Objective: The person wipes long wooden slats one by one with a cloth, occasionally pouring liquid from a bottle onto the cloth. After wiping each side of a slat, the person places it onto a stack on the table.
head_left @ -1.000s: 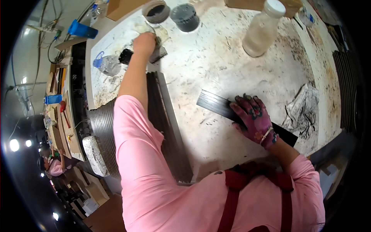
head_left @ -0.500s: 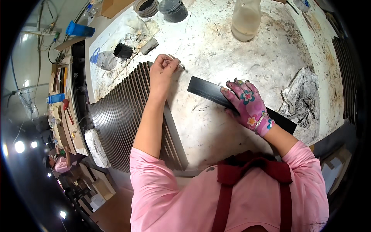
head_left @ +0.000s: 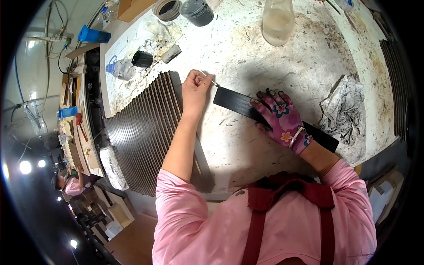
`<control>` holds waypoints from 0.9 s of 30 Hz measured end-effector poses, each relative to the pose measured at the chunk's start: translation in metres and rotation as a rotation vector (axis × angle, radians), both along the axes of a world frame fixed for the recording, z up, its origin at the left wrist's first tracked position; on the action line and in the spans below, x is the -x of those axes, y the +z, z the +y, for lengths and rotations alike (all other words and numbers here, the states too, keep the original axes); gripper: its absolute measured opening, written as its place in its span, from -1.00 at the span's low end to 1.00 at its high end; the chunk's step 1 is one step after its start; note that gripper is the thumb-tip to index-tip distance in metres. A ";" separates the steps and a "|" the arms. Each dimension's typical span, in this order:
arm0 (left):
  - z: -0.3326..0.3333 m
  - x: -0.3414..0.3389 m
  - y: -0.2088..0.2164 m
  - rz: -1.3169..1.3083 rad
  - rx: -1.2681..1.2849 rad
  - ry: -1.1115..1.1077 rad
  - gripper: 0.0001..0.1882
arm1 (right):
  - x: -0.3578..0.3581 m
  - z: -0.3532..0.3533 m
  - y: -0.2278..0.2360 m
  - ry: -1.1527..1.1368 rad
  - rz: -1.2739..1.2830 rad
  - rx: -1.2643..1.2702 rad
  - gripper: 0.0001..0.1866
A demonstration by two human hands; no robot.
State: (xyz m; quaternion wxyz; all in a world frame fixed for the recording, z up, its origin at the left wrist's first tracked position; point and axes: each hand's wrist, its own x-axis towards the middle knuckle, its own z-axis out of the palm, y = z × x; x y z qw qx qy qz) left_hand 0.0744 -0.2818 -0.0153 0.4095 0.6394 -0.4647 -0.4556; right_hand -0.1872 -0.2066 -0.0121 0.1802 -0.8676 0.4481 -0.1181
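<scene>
Nearest to me, my pink sleeves and the dark red apron straps fill the lower edge of the view. My right hand, in a purple flowered glove, lies flat with fingers spread, pressing down on the middle of a long black strip. The strip runs diagonally across the stained white worktop, its far end pointing toward my left hand and its near end passing under my right wrist toward the table's right side.

My left hand is bare and pinched closed on a thin pale stick, whose tip sits just beside the strip's far end. I cannot tell whether the tip touches the strip.

Left of my left forearm lies a stack of dark ribbed slats, overhanging the worktop's left edge. To the right of the strip, near the table edge, lies a crumpled grey rag.

Farther out, beyond my left hand, I see a small black cup and a clear crumpled plastic bottle. At the far edge stand a cloudy plastic jar, a grey tub and a round open tin.
</scene>
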 end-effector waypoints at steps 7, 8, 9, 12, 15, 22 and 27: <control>-0.001 0.001 -0.002 -0.137 0.031 0.014 -0.81 | 0.000 0.001 -0.002 0.006 0.021 0.004 -0.31; -0.001 -0.001 -0.003 -0.137 0.031 0.012 -0.81 | 0.000 0.001 -0.003 0.001 0.026 0.011 -0.31; -0.001 -0.003 -0.005 -0.109 0.024 0.019 -0.81 | 0.001 0.001 -0.004 -0.001 0.027 0.011 -0.31; -0.001 0.000 -0.006 -0.040 0.027 0.032 -0.79 | 0.001 0.002 -0.004 -0.009 0.020 0.006 -0.34; 0.000 0.004 -0.008 -0.052 0.051 0.035 -0.78 | 0.001 0.001 -0.002 -0.002 0.028 0.003 -0.36; 0.001 -0.017 0.011 0.036 0.159 0.169 -0.84 | -0.003 0.002 -0.002 -0.004 0.049 -0.019 -0.36; 0.018 -0.029 0.038 0.112 0.157 0.274 -0.86 | 0.009 0.007 0.016 -0.039 -0.295 -0.005 -0.39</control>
